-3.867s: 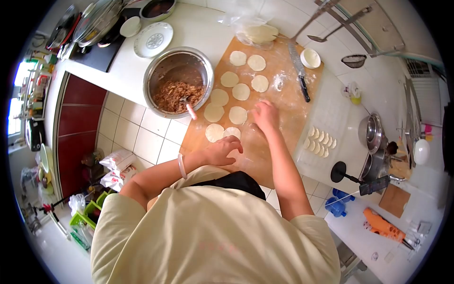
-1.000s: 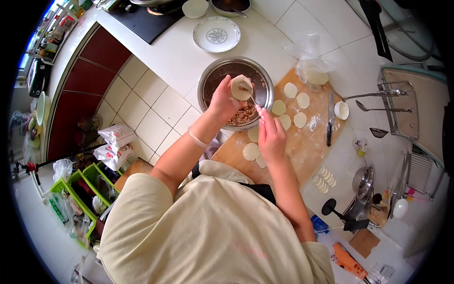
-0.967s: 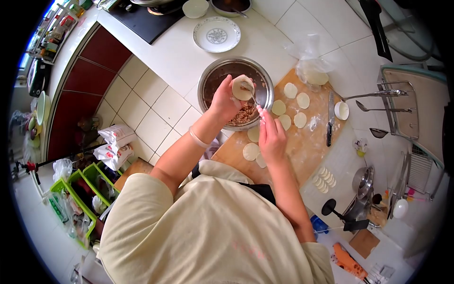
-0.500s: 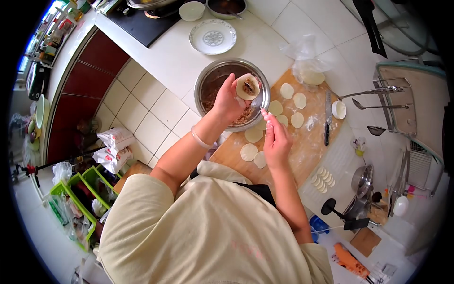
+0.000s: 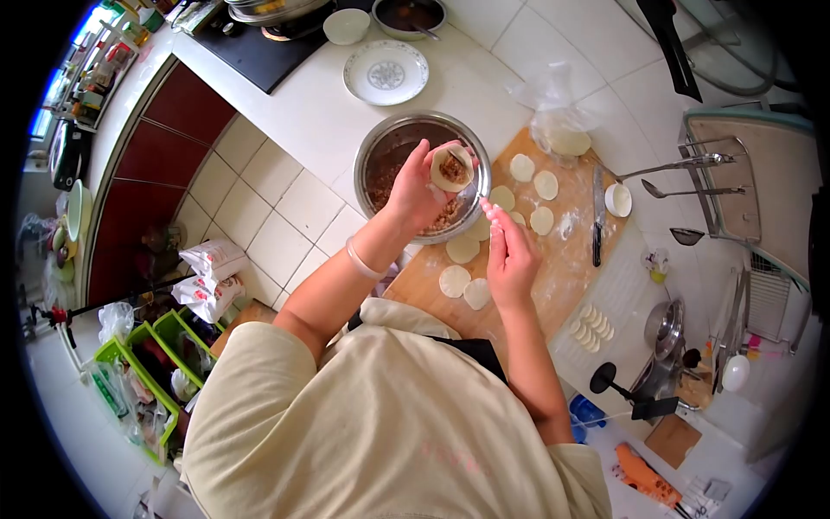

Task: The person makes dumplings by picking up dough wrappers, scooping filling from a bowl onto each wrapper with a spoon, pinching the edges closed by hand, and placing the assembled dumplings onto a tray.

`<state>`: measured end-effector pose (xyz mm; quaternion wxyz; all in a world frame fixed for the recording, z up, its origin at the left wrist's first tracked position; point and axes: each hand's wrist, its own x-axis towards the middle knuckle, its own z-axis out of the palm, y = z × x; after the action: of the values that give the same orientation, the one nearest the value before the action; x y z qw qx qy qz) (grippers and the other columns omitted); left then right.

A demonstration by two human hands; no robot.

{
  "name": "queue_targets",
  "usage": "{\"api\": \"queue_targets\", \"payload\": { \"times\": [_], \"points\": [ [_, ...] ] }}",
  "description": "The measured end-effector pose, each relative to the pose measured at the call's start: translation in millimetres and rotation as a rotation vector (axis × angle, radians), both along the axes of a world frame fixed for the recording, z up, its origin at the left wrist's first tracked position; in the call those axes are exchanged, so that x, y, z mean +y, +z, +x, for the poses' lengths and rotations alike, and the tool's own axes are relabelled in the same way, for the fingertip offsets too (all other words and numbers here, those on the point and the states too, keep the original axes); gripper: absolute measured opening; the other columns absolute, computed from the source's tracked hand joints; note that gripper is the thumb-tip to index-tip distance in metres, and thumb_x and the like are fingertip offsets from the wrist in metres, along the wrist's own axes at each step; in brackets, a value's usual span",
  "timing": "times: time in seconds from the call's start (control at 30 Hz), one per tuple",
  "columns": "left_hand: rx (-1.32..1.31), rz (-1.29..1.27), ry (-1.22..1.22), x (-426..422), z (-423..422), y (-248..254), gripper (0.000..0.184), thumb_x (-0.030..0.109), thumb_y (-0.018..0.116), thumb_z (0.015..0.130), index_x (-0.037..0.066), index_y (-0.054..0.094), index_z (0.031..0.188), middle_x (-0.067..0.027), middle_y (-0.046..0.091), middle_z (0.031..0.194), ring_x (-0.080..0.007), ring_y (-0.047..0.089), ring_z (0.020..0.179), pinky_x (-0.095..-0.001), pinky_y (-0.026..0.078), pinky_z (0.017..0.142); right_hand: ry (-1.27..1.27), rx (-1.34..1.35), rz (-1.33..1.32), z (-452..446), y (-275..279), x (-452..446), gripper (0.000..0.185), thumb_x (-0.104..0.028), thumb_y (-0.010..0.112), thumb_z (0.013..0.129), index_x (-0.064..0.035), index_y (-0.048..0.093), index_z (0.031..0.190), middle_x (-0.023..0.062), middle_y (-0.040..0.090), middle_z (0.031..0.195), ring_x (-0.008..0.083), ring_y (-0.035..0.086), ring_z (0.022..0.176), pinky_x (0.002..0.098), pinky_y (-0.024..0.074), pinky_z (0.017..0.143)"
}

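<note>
My left hand [image 5: 415, 188] cups a round dumpling wrapper [image 5: 438, 177] above the steel bowl. Brown minced filling [image 5: 453, 166] lies in the wrapper's middle. My right hand [image 5: 512, 261] is closed on the thin metal handle of what looks like a spoon [image 5: 482, 197]; most of it is hard to make out. Below the left hand, the steel bowl [image 5: 360, 164] holds more minced filling. Several flat round wrappers [image 5: 454, 281] rest on the floured wooden board [image 5: 536, 277] beside and beyond my right hand.
A knife [image 5: 597, 225] lies along the board's right side, near a small white bowl [image 5: 618, 201]. Finished dumplings [image 5: 592, 329] sit in rows at the right. Behind the bowl are a patterned plate [image 5: 386, 73] and a dark-filled pot [image 5: 410, 16]. A plastic bag [image 5: 558, 121] touches the board's far edge.
My right hand has shifted slightly right and down, away from the wrapper. The left hand still holds the wrapper, now tilted a little differently, with its filling spread more widely.
</note>
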<state>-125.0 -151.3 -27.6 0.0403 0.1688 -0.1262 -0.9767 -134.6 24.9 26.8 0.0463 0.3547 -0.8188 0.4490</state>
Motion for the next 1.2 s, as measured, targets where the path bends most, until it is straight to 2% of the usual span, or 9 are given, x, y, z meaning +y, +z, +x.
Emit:
{"api": "queue_targets", "payload": {
  "times": [0.2,0.37,0.5,0.57,0.7,0.77,0.9,1.0,1.2],
  "points": [
    [-0.058,0.022,0.028,-7.4,3.5,-1.1,0.054,0.045,0.034,0.098,0.003,0.046,0.130,-0.0149,0.054,0.128,-0.0300,0.050,0.122,-0.0439,0.041,0.097,0.009,-0.002,-0.004,3.1,-2.7,0.1,0.020,0.001,0.052,0.091,0.0055,0.059,0.109,0.0148,0.068,0.101,0.0237,0.067,0.087,0.0311,0.0531,0.077],
    [-0.063,0.096,0.059,-18.2,9.8,-6.3,0.052,0.043,0.033,0.099,0.002,0.047,0.129,-0.0168,0.055,0.127,-0.0313,0.051,0.121,-0.0428,0.043,0.095,-0.011,-0.084,-0.182,1.8,-15.1,-7.4,0.019,0.000,0.050,0.092,0.0059,0.060,0.107,0.0157,0.068,0.102,0.0249,0.067,0.090,0.0310,0.0529,0.077],
    [-0.172,0.091,0.146,-29.0,18.0,-17.1,0.050,0.040,0.031,0.100,0.000,0.048,0.125,-0.0199,0.055,0.125,-0.0332,0.051,0.120,-0.0407,0.044,0.093,-0.063,-0.236,-0.285,-10.9,-55.6,-11.0,0.019,-0.004,0.053,0.092,0.0008,0.062,0.108,0.0165,0.068,0.099,0.0279,0.068,0.086,0.0340,0.0534,0.075],
    [-0.225,0.143,0.149,-31.0,22.6,-18.9,0.050,0.039,0.030,0.100,0.000,0.048,0.125,-0.0199,0.055,0.124,-0.0333,0.051,0.121,-0.0411,0.043,0.096,-0.042,-0.266,0.300,-8.0,-67.7,-15.1,0.020,-0.009,0.058,0.089,-0.0059,0.065,0.108,0.0156,0.066,0.094,0.0309,0.065,0.087,0.0383,0.0521,0.075],
    [-0.197,0.117,0.070,-33.4,30.8,0.5,0.051,0.036,0.027,0.100,-0.004,0.045,0.126,-0.0214,0.054,0.125,-0.0338,0.050,0.121,-0.0434,0.040,0.102,0.136,-0.045,0.616,-6.6,-94.5,-24.5,0.023,-0.012,0.063,0.084,-0.0110,0.065,0.107,0.0123,0.062,0.092,0.0304,0.060,0.086,0.0405,0.0496,0.074],
    [-0.183,0.119,0.057,-33.7,34.7,15.7,0.051,0.035,0.027,0.100,-0.005,0.044,0.126,-0.0216,0.053,0.127,-0.0335,0.049,0.122,-0.0439,0.039,0.103,0.030,0.205,0.344,-8.6,-61.5,-34.5,0.027,-0.008,0.067,0.078,-0.0104,0.063,0.104,0.0081,0.056,0.094,0.0266,0.055,0.084,0.0381,0.0470,0.072],
    [-0.128,0.144,-0.085,-25.9,40.4,43.5,0.052,0.035,0.024,0.101,-0.005,0.044,0.128,-0.0216,0.050,0.131,-0.0326,0.047,0.125,-0.0455,0.035,0.106,0.109,0.281,0.150,-19.9,-17.4,-39.6,0.032,-0.001,0.068,0.073,-0.0092,0.061,0.102,0.0094,0.053,0.099,0.0279,0.054,0.089,0.0387,0.0482,0.072],
    [-0.028,0.105,-0.210,-18.1,44.6,44.5,0.052,0.037,0.026,0.100,-0.003,0.046,0.127,-0.0173,0.050,0.132,-0.0299,0.048,0.123,-0.0451,0.035,0.106,0.275,0.427,0.034,-25.8,-14.0,-37.4,0.028,0.001,0.070,0.069,-0.0081,0.059,0.092,0.0078,0.051,0.094,0.0258,0.053,0.076,0.0380,0.0459,0.065],
    [-0.025,0.002,-0.254,-4.4,47.6,44.6,0.045,0.034,0.031,0.100,0.003,0.049,0.128,-0.0095,0.053,0.130,-0.0234,0.051,0.118,-0.0414,0.040,0.100,0.292,0.272,-0.021,-19.5,8.9,-24.4,0.018,0.003,0.070,0.071,-0.0040,0.060,0.085,0.0091,0.054,0.089,0.0262,0.055,0.076,0.0349,0.0477,0.066]
  ]
}}
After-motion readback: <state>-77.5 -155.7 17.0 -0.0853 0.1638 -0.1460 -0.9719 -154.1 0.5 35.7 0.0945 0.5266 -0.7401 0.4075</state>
